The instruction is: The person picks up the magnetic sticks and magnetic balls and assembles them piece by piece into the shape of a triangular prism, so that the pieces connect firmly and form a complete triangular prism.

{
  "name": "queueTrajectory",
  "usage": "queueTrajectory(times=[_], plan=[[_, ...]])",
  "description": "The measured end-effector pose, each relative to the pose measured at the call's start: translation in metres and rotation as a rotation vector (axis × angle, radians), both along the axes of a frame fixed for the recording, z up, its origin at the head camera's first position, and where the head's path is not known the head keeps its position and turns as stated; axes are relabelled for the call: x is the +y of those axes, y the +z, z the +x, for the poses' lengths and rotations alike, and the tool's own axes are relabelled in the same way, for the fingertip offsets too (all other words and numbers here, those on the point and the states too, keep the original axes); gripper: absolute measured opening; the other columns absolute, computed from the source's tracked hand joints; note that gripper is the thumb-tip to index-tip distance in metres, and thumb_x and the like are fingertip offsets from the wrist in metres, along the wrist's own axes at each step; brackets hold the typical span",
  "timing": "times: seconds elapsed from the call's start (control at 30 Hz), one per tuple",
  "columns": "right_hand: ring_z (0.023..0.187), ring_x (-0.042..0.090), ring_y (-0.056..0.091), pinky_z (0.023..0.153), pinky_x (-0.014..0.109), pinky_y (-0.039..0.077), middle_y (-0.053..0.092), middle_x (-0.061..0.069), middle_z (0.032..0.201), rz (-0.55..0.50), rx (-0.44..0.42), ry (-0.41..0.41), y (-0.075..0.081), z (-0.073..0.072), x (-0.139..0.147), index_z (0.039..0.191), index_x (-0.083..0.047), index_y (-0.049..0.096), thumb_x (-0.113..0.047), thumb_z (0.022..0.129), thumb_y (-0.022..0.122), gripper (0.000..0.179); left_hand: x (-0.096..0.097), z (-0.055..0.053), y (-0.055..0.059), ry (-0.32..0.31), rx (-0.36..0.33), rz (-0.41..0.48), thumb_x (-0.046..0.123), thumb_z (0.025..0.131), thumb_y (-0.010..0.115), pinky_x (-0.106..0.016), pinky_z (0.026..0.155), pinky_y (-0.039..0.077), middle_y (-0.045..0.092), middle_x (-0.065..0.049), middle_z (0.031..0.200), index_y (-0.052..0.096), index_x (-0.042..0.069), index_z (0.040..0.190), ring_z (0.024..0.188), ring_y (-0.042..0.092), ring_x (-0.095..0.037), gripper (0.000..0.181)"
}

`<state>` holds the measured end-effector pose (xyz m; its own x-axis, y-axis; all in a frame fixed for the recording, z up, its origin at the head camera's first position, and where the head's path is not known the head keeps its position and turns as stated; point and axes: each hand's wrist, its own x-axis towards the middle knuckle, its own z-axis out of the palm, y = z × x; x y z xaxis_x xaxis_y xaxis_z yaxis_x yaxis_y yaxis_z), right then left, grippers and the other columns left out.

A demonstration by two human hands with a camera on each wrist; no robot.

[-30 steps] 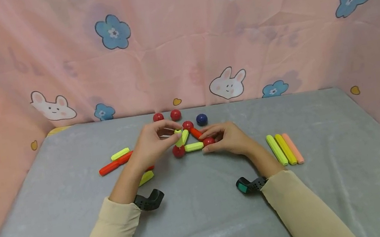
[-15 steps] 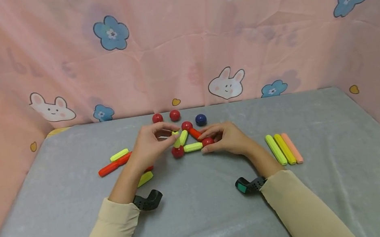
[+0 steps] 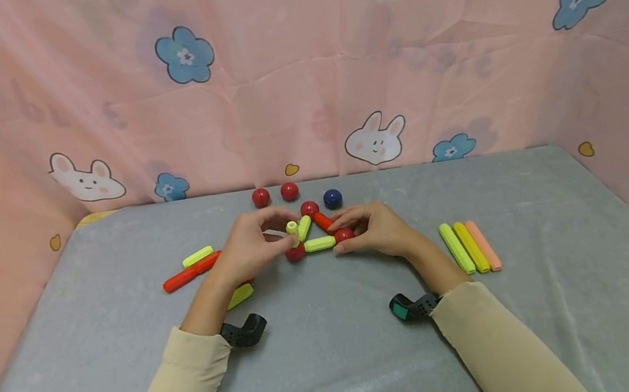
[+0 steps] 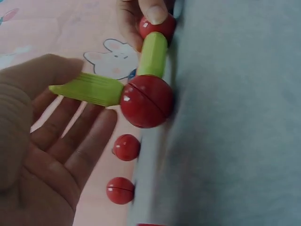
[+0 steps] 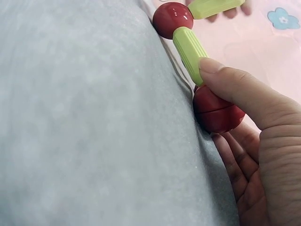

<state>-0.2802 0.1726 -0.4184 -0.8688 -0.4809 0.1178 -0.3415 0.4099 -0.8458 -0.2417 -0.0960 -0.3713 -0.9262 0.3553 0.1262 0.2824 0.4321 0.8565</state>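
A flat triangle of red balls and short rods lies mid-table: two yellow-green rods and a red rod (image 3: 323,222). From its front-left red ball (image 4: 146,101) a yellow-green rod (image 4: 94,89) sticks up. My left hand (image 3: 256,238) pinches this rod near its free end, thumb on one side, other fingers spread behind. My right hand (image 3: 377,230) grips the front-right red ball (image 5: 218,110), its thumb reaching onto the yellow-green front rod (image 5: 189,54). The back red ball (image 3: 309,208) joins the red rod and the yellow-green side rod (image 3: 304,227).
Two loose red balls (image 3: 289,191) and a dark blue ball (image 3: 332,198) stand at the back. Left of the left arm lie a long red rod (image 3: 188,274) and yellow-green rods (image 3: 198,256), partly hidden. Several long rods (image 3: 473,247) lie side by side at right.
My left hand has come down a little, its thumb lower on the upright rod. That rod's top has tipped toward me, showing its end face. The right hand keeps its grip in place.
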Motion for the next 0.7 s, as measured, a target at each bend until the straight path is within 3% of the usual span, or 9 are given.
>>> queueTrajectory(times=[0.13, 0.3, 0.53, 0.7], plan=[[0.104, 0.021, 0.064, 0.082, 0.024, 0.054, 0.069, 0.007, 0.132, 0.006, 0.003, -0.003, 0.000, 0.000, 0.001, 0.108, -0.014, 0.079, -0.018, 0.077, 0.089, 0.032, 0.001, -0.002, -0.008, -0.002, -0.009, -0.043, 0.013, 0.088, 0.078, -0.038, 0.095, 0.059, 0.072, -0.008, 0.114, 0.070, 0.007, 0.120, 0.109, 0.068, -0.024, 0.033], [0.103, 0.021, 0.064, 0.082, 0.025, 0.054, 0.069, 0.007, 0.133, 0.008, 0.008, 0.001, 0.000, 0.001, 0.001, 0.109, -0.014, 0.079, -0.019, 0.078, 0.088, 0.033, 0.002, -0.002, -0.010, 0.019, -0.038, -0.030, 0.013, 0.087, 0.078, -0.040, 0.097, 0.058, 0.072, -0.010, 0.112, 0.069, 0.008, 0.117, 0.109, 0.069, -0.025, 0.031], [0.098, 0.021, 0.063, 0.079, 0.024, 0.053, 0.069, 0.007, 0.132, 0.015, 0.015, -0.013, 0.000, 0.001, 0.004, 0.109, -0.014, 0.079, -0.018, 0.078, 0.088, 0.032, 0.002, -0.004, -0.014, 0.012, -0.025, -0.013, 0.013, 0.087, 0.078, -0.040, 0.096, 0.058, 0.071, -0.011, 0.112, 0.068, 0.007, 0.117, 0.108, 0.069, -0.025, 0.032], [0.101, 0.019, 0.064, 0.081, 0.025, 0.054, 0.068, 0.007, 0.133, 0.030, 0.009, -0.011, 0.002, 0.002, 0.001, 0.110, -0.015, 0.079, -0.024, 0.084, 0.083, 0.027, 0.000, -0.003, -0.019, 0.015, -0.016, -0.040, 0.013, 0.086, 0.080, -0.039, 0.094, 0.059, 0.072, -0.010, 0.109, 0.069, 0.009, 0.113, 0.104, 0.071, -0.024, 0.029]])
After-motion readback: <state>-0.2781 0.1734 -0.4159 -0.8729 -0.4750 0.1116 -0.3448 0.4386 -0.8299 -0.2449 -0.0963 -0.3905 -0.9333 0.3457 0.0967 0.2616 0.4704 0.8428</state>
